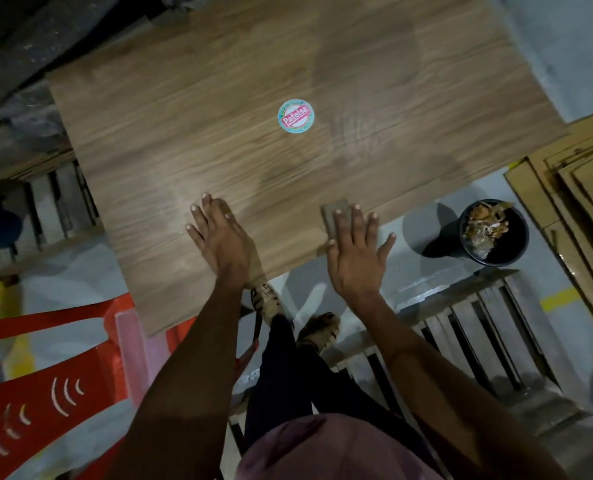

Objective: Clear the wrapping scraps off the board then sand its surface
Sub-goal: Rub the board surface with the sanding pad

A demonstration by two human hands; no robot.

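I see the board [288, 150] lying flat in front of me, its top free of scraps, with only a round sticker [295, 116] near the middle. A black bucket [494, 232] on the floor to the right holds what looks like crumpled wrapping, so I judge clearing is done and sanding is the step in hand. My left hand [219, 233] lies flat on the board near its front edge, fingers straight and spread, steadying it. My right hand [355, 244] presses a grey pad [336, 216], probably sandpaper though blur hides its grain, at the board's front edge with fingers straight. To do this well I would keep the pad flat, stroke along the grain with even pressure, and hold the board firm.
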